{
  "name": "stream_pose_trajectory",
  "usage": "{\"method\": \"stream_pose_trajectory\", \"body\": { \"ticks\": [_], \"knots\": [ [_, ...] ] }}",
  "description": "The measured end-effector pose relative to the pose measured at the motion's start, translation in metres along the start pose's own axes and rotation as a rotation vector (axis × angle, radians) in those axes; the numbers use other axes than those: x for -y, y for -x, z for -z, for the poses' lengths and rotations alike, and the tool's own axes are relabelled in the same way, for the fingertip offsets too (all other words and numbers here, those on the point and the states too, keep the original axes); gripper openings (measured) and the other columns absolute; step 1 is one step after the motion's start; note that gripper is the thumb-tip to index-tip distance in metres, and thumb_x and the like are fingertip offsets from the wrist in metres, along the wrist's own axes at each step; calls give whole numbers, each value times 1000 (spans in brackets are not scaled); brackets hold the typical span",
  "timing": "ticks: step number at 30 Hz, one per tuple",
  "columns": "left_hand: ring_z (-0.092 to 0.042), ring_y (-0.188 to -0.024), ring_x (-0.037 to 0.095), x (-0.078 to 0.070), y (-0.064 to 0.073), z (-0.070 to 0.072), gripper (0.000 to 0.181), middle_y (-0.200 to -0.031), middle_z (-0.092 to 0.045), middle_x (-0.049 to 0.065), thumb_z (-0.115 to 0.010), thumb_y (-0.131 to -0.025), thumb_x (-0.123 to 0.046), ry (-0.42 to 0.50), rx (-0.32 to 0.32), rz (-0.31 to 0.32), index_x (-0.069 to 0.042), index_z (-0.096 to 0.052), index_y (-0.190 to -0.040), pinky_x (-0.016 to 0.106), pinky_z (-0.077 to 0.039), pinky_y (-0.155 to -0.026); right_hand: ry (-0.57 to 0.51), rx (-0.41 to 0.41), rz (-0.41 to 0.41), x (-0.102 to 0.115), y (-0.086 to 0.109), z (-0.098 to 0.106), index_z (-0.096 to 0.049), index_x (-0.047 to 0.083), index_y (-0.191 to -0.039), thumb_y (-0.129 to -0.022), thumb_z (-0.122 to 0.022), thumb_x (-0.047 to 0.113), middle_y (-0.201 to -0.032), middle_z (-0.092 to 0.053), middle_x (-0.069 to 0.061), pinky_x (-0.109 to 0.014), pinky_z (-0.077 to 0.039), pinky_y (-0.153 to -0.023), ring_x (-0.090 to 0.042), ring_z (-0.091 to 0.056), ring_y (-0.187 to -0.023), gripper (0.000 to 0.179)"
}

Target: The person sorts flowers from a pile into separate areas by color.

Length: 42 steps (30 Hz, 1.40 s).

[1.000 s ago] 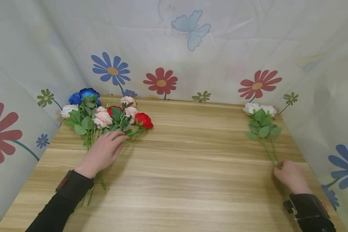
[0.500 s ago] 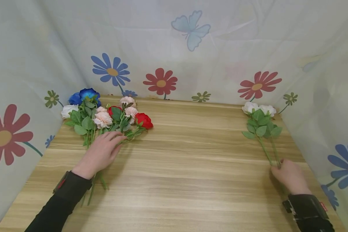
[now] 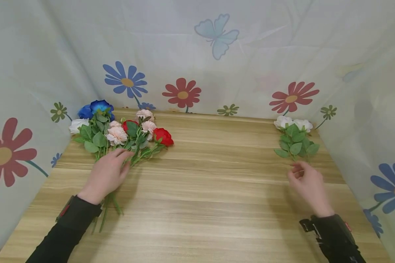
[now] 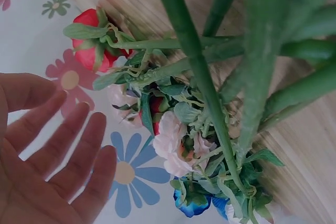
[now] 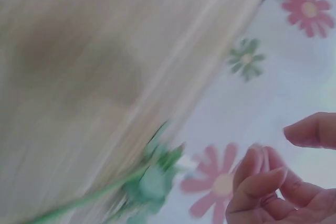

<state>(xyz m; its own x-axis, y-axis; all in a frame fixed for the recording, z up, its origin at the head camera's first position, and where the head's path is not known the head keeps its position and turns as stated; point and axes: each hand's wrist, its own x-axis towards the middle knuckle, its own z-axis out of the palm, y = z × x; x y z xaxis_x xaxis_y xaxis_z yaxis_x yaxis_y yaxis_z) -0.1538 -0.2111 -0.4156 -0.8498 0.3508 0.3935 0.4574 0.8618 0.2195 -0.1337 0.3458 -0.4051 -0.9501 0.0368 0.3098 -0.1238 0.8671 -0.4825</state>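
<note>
At the left of the head view, my left hand point(image 3: 106, 176) hovers over a heap of artificial flowers, its fingers relaxed. The heap has a red rose point(image 3: 163, 137), pink flowers point(image 3: 116, 135), blue flowers point(image 3: 101, 106) and a white flower point(image 3: 79, 126). In the left wrist view that hand point(image 4: 58, 166) is spread, apart from the green stems point(image 4: 194, 51). My right hand point(image 3: 310, 187) is above the table beside the white roses point(image 3: 303, 125), partly hiding their stems. The right wrist view shows the right hand point(image 5: 278, 182) with loosely bent fingers, thumb apart, holding nothing.
The wood-grain table point(image 3: 210, 204) is bordered by a pale curtain point(image 3: 250, 62) printed with flowers and a butterfly, standing at the back and both sides. Stem ends point(image 3: 103, 219) lie under and in front of the left hand.
My right hand has let go of the white roses' stems and moved up and to the left. My left hand has drawn slightly back to the left from the red rose's stem.
</note>
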Motion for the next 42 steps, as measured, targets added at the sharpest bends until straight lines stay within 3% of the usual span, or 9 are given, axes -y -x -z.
{"method": "stream_pose_trajectory", "body": {
  "ticks": [6,10,13,19,24,28,32,38,42],
  "knots": [
    [-60,-80,32,-2,1,4,25,-101,-62,17,-60,-88,-10,11,25,126,-1,-65,-111,45,-50,-61,-279,128,-38,38,-5,-11,-60,-4,-113,-94,-56,14,-96,-64,-17,-13,-47,-66,-12,-59,-80,26],
    [-60,-70,31,-1,1,8,24,-99,-64,19,-59,-89,-11,18,40,189,0,-65,-109,42,-46,-51,-499,223,-88,60,-7,-17,-55,-3,-120,-98,-54,20,-97,-63,-13,-19,-50,-69,-8,-60,-80,32],
    [-61,-72,33,0,2,10,24,-99,-64,20,-59,-89,-12,19,61,223,1,-66,-108,43,-47,-51,-637,284,-133,74,-9,-21,-53,-1,-120,-98,-53,24,-94,-62,-8,-27,-51,-70,-13,-59,-82,33],
    [-61,-76,35,6,11,20,23,-98,-64,21,-58,-89,-12,25,90,288,2,-65,-105,46,-48,-54,-918,401,-200,100,-11,-33,-50,-1,-120,-98,-53,24,-94,-60,-3,-23,-50,-73,-14,-57,-85,33],
    [-57,-61,29,14,19,30,21,-89,-63,23,-57,-89,-13,-1,100,360,3,-63,-100,38,-42,-43,-1182,458,-238,117,-12,-47,-51,0,-115,-97,-55,16,-93,-58,-3,-20,-50,-71,-14,-57,-84,25],
    [-48,-49,21,20,25,35,26,-76,-62,17,-55,-91,-20,-9,147,447,4,-61,-101,33,-35,-38,-1263,501,-246,128,-12,-55,-54,3,-112,-97,-54,13,-93,-58,-4,-20,-50,-70,-13,-57,-83,18],
    [-49,-49,21,26,30,38,33,-70,-60,14,-53,-93,-26,-3,206,515,5,-60,-100,33,-35,-39,-1288,536,-232,138,-11,-61,-55,3,-111,-97,-55,12,-92,-58,-5,-20,-50,-70,-14,-57,-83,18],
    [-53,-53,22,30,36,38,44,-69,-61,13,-48,-96,-36,17,335,580,6,-62,-94,35,-39,-43,-1284,563,-228,144,-10,-65,-54,0,-111,-97,-53,10,-90,-58,-4,-20,-49,-68,-13,-57,-82,17],
    [-50,-52,20,31,39,35,46,-62,-55,6,-45,-97,-42,41,418,604,-3,-62,-80,33,-37,-44,-1276,581,-242,144,-9,-67,-52,-2,-112,-97,-53,11,-90,-58,-3,-20,-50,-69,-13,-57,-82,20]
  ]
}}
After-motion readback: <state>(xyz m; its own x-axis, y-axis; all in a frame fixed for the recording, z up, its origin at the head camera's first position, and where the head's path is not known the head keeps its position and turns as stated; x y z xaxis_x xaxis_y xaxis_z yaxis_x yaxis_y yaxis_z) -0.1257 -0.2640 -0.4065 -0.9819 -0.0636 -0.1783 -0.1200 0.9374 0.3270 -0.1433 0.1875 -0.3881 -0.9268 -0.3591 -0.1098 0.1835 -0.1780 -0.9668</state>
